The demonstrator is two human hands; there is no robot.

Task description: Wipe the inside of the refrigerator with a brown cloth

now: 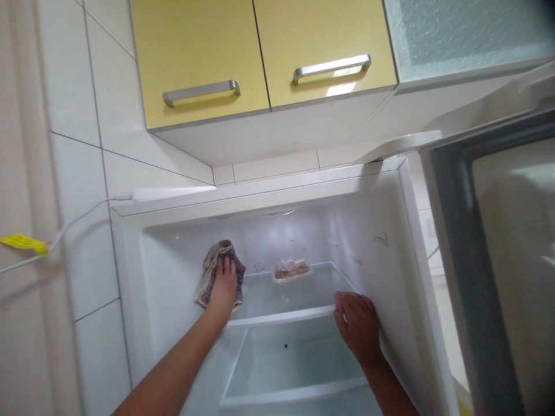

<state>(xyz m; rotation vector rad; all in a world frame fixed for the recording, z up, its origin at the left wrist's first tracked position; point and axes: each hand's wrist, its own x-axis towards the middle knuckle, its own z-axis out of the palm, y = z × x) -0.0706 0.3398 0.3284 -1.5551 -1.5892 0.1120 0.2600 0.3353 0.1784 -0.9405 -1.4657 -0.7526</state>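
Note:
Inside an open refrigerator, my left hand (224, 287) presses a brown-grey cloth (212, 271) against the left inner wall near the back. Its fingers are bent over the cloth, which hangs in folds around them. At the right front corner of the upper glass shelf (299, 293), my right hand (358, 323) grips the shelf edge with curled fingers; the fingertips are partly hidden. A small clear plastic tray (291, 270) with brownish contents sits towards the back of that shelf, between my two hands.
The refrigerator door (472, 260) stands open at the right. A lower shelf (295, 361) has a small dark speck on it. Yellow cabinets (203, 52) with metal handles hang above. A white cord (82, 216) with a yellow tag runs along the left wall.

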